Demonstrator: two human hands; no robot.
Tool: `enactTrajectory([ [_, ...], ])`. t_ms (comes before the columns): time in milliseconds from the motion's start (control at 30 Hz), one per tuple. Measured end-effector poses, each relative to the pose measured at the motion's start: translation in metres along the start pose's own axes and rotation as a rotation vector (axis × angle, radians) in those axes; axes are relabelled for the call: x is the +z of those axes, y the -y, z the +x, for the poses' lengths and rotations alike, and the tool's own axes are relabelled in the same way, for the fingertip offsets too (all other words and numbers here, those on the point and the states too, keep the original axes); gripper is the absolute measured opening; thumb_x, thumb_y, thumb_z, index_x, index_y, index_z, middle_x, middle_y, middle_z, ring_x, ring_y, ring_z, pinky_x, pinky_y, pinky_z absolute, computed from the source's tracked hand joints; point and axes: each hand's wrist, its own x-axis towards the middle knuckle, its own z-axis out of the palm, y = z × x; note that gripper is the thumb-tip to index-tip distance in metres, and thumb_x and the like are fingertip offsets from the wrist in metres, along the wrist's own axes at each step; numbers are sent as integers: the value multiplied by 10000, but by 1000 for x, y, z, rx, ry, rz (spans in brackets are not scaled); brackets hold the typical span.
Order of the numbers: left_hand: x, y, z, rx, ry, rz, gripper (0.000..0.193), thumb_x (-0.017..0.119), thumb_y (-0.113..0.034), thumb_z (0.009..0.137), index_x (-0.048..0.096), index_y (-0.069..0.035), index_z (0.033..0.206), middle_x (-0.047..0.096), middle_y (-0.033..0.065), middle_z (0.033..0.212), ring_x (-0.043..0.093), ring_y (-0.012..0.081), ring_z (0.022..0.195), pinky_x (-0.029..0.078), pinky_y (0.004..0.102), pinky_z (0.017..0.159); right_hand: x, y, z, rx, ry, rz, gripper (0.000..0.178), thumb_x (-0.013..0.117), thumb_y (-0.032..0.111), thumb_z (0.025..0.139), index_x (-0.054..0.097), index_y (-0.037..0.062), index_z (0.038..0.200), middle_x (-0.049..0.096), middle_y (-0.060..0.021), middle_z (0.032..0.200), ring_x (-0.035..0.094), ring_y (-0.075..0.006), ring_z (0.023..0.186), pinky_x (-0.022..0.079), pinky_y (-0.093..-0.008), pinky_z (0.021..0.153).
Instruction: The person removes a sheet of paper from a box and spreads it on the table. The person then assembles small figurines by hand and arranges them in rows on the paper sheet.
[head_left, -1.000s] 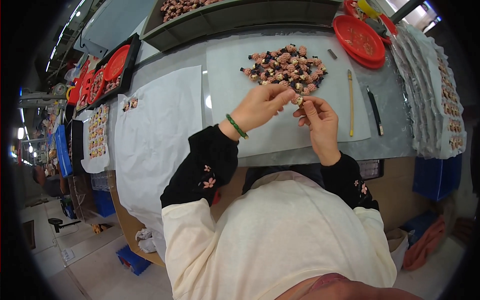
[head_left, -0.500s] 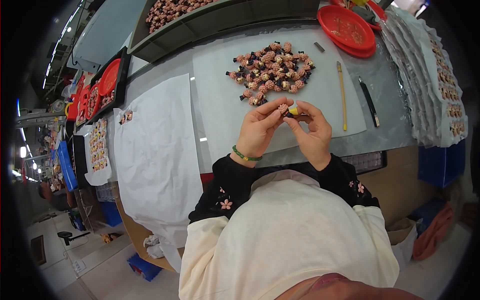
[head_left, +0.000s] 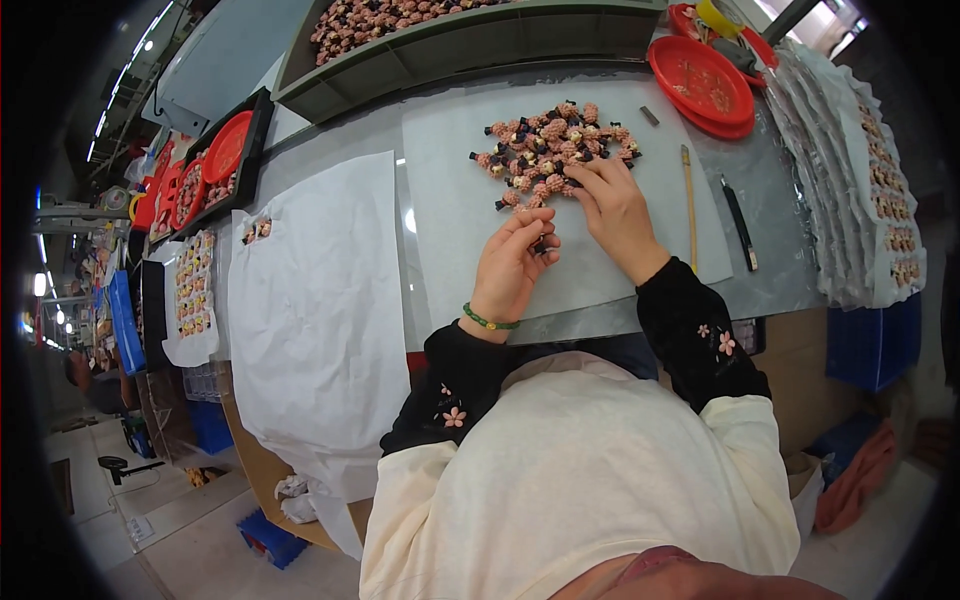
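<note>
My left hand point(head_left: 512, 262) is closed in front of the pile, fingers curled round a small figurine point(head_left: 541, 244). Only a dark bit of it shows between the fingers. Reaching farther forward, my right hand point(head_left: 618, 215) has its thumb and fingers apart, the tips at the near right part of the pile. Whether they touch a single piece there is hard to make out. The pile point(head_left: 545, 150) is of small knobbly pink figurines with dark and cream parts. It lies on a white sheet point(head_left: 450, 240) on the table.
A grey bin point(head_left: 480, 55) of similar figurines stands behind the pile. To the right lie a wooden stick point(head_left: 690, 210), a black pen-like tool point(head_left: 738, 222), red dishes point(head_left: 705, 88) and stacked wrapped sheets point(head_left: 835, 190). White paper point(head_left: 315, 330) at left bears a few figurines point(head_left: 257, 230).
My hands have parted. The right hand moved forward to the pile, while the left stays near the body with the figurine. The yellow piece seen between my hands is out of sight. The view shifted slightly.
</note>
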Motion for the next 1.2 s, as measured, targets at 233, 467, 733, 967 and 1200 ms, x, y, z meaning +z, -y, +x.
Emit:
enactTrajectory([
  [233, 3, -4, -1, -219, 49, 0, 271, 467, -288, 893, 543, -37, 960, 496, -12, 712, 478, 77, 636, 353, 202, 514, -26, 38, -18, 118, -56, 505, 287, 570, -91, 710, 597, 29, 969, 541, -100, 909, 561, -201, 744, 457, -263, 637],
  [467, 6, 10, 2, -48, 111, 126, 217, 548, -208, 856, 549, -30, 979, 544, -8, 766, 496, 62, 664, 384, 190, 556, -27, 43, -45, 550, -132, 912, 302, 569, -81, 753, 541, -24, 1048, 579, -77, 901, 574, -162, 822, 476, -246, 714],
  [733, 4, 15, 2, 109, 135, 214, 256, 526, -52, 841, 486, 13, 1086, 564, 81, 1018, 546, 140, 891, 448, 267, 773, -22, 39, -53, 538, -122, 979, 353, 608, -54, 753, 502, -39, 1089, 530, -106, 1023, 543, -149, 919, 471, -252, 783],
  [967, 5, 16, 3, 60, 136, 47, 256, 530, -54, 840, 478, 23, 1078, 574, 90, 978, 561, 135, 827, 472, 257, 752, -20, 40, -56, 552, -177, 958, 363, 604, -53, 757, 500, -40, 1104, 538, -97, 993, 546, -150, 898, 459, -255, 798],
  [1200, 1, 15, 4, -67, 168, 51, 272, 506, -54, 851, 451, 26, 1105, 568, 86, 951, 559, 149, 835, 466, 257, 761, -21, 36, -56, 457, -188, 819, 239, 629, 17, 758, 575, -15, 989, 577, -93, 918, 573, -138, 804, 471, -235, 707],
])
